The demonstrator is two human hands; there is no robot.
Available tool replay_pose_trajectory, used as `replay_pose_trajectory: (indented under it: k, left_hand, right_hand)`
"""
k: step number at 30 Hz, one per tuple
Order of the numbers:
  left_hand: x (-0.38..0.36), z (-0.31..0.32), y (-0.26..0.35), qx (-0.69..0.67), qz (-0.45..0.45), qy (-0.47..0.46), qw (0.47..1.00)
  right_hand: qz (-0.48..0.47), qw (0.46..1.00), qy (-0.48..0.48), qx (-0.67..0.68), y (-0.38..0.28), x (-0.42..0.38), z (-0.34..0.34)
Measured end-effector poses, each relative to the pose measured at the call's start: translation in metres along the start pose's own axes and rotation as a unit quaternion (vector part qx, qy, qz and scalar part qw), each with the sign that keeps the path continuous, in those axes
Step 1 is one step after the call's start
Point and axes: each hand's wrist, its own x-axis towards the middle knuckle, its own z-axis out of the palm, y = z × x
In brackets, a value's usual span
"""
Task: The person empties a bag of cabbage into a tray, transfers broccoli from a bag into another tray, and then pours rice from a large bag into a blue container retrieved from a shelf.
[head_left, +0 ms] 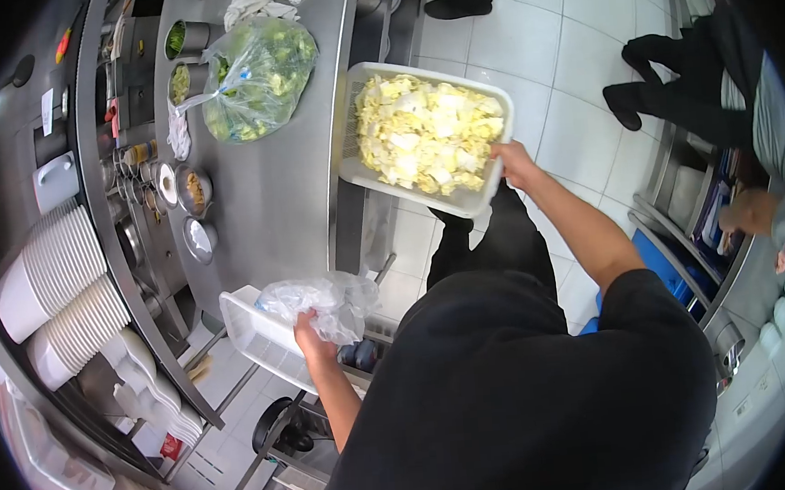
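Observation:
My right hand (516,165) is closed on the near corner of a white plastic basket (379,185) holding chopped pale yellow-green cabbage (430,133). One end of this basket is at the steel table's edge, and the rest is over the floor. To the left, my left hand (315,338) closes around the edge of a second, tilted white basket (263,340). A crumpled clear plastic bag (323,297) lies against that hand and over the basket; its contents, if any, cannot be made out.
On the steel table (271,199) sits a tied clear bag of green vegetables (262,76). Steel bowls (195,190) line its far side, near stacked white dishes (53,269). Another person (681,79) stands at the right. A dark shoe (458,6) shows at the top.

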Motion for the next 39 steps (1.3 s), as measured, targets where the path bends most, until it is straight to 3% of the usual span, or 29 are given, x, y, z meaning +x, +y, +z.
replay_pose_trajectory:
  k: [4,7,9,10,13,19,22,25,34,37,39]
  left_hand:
    - [-0.016,-0.021,-0.017,-0.014,0.014,0.040,0.999]
    - [-0.032,-0.027,-0.026,-0.038,0.021,0.072,0.996]
    - [-0.038,-0.035,-0.032,-0.051,0.004,0.106,0.993]
    - [-0.038,-0.038,-0.035,-0.060,0.008,0.094,0.994]
    - [-0.048,-0.041,-0.047,-0.074,-0.011,0.086,0.993]
    - [-0.038,-0.054,-0.069,-0.062,-0.005,0.081,0.995]
    - [-0.047,-0.039,-0.066,-0.053,-0.017,0.103,0.993]
    - [-0.052,-0.033,-0.065,-0.057,-0.051,0.092,0.993]
    - [-0.046,-0.015,-0.077,-0.050,-0.068,0.066,0.994]
    - [-0.045,-0.013,-0.075,-0.040,-0.043,0.049,0.997]
    - [-0.044,-0.009,-0.074,-0.038,-0.025,0.048,0.998]
  right_hand:
    - [0.024,0.999,0.010,0.024,0.002,0.056,0.070]
    - [-0.030,0.999,0.024,0.030,0.014,0.112,0.106]
    - [-0.019,0.995,0.102,-0.010,-0.006,0.111,0.130]
    - [-0.016,0.989,0.142,-0.029,-0.017,0.112,0.141]
    - [-0.015,0.989,0.142,0.031,-0.023,0.150,0.164]
    - [0.030,0.987,0.145,-0.065,-0.055,0.214,0.201]
    - [-0.003,0.992,0.118,-0.053,-0.054,0.257,0.211]
    - [0.037,0.989,0.081,-0.116,-0.064,0.269,0.220]
    - [-0.006,0.991,0.102,-0.084,-0.083,0.283,0.253]
    - [0.003,0.999,0.010,-0.042,-0.065,0.316,0.244]
    - [0.017,0.989,-0.063,-0.134,-0.078,0.274,0.224]
